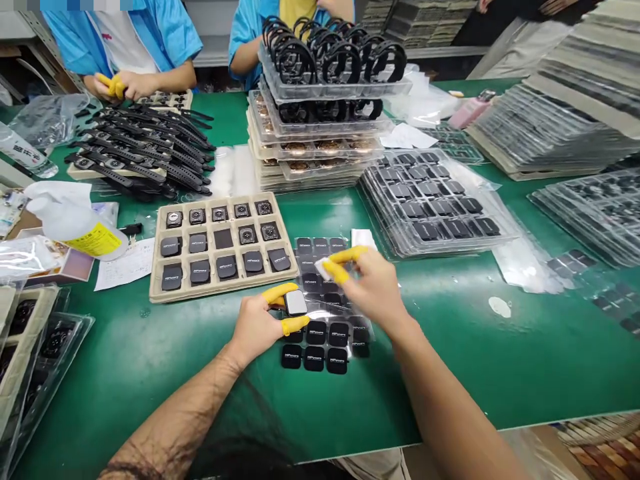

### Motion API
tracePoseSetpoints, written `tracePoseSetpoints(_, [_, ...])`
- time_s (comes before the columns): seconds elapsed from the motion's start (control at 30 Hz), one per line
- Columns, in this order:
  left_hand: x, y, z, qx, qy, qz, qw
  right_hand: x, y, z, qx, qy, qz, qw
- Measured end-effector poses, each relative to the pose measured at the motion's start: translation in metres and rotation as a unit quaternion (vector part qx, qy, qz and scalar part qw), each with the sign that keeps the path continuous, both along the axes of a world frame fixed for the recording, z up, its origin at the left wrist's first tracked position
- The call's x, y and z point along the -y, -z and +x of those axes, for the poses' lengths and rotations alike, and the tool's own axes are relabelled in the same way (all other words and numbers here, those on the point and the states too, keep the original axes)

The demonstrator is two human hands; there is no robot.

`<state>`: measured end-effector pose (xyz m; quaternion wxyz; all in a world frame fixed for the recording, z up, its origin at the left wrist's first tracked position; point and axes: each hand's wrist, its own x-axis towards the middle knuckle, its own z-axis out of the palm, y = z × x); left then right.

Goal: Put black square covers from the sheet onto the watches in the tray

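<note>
Here, black squares (314,359) lettered "HiFuture", hands (256,325) holding watch case (296,303), white pad (321,269)

The green table (505,380) spreads widely, and its top (quite glossy) reflects pale light. On the far side is a grey shelf (213,53), with piles (417,27) toward the right. Near right, below the table's edge, is brown woven material (600,440).

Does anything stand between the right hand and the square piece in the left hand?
Only the white pad that the right hand pinches; otherwise the gap to the square piece in the left hand looks open, with black squares below.
</note>
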<state>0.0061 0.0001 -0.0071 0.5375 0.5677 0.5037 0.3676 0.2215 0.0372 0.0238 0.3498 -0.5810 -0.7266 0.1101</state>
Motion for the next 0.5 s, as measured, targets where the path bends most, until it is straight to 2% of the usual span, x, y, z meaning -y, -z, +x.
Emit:
tracePoseSetpoints(0.07, [0.000, 0.000, 0.000, -0.009, 0.010, 0.012, 1.000, 0.017, -0.006, -0.015, -0.034, -0.142, -0.006, 0.989])
tracePoseSetpoints(0.1, [0.000, -0.001, -0.001, -0.016, 0.018, 0.016, 1.000, 0.023, -0.008, -0.021, -0.038, -0.184, -0.010, 0.982])
tracePoseSetpoints(0.13, [-0.001, -0.001, -0.001, -0.020, 0.024, 0.017, 0.999, 0.025, -0.008, -0.025, -0.031, -0.193, -0.010, 0.981])
tracePoseSetpoints(0.17, [-0.001, -0.002, -0.001, -0.017, 0.025, 0.014, 0.999, 0.026, -0.007, -0.027, -0.017, -0.175, -0.004, 0.984])
tracePoseSetpoints(0.27, [-0.002, -0.002, 0.000, 0.008, -0.003, -0.006, 1.000, 0.023, -0.003, -0.025, 0.017, -0.060, 0.038, 0.997])
tracePoseSetpoints(0.3, [-0.002, -0.001, 0.000, 0.011, -0.012, -0.009, 1.000, 0.023, -0.001, -0.025, 0.013, -0.051, 0.051, 0.997])
tracePoseSetpoints(0.43, [0.000, 0.002, -0.001, 0.007, -0.005, 0.014, 1.000, 0.024, 0.002, -0.028, -0.020, -0.140, 0.032, 0.990])
tracePoseSetpoints(0.5, [0.002, 0.002, -0.001, -0.006, -0.016, 0.050, 0.999, 0.021, 0.001, -0.022, 0.014, -0.097, 0.009, 0.995])
